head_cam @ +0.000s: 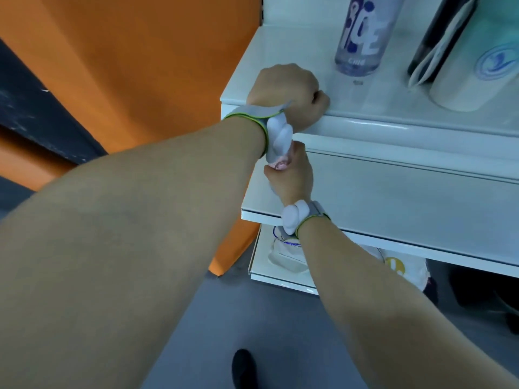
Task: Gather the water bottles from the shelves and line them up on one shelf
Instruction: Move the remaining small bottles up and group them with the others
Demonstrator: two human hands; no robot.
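left hand (286, 96): curled over the top shelf (393, 113) front lip, bracing, no bottle in it
right hand (290, 171): wrapped round something small and pinkish at the middle shelf (393, 192); bottle cap? can't tell
clear bottle (362, 35): upright on top shelf, looks like water inside
white cup (474, 71): far right, contents hidden
tip: grab low on the body, lift straight, park beside the clear one

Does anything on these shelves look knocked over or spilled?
Nothing stands out. The clear bottle and the white cup stand on the top shelf, and no spill shows.
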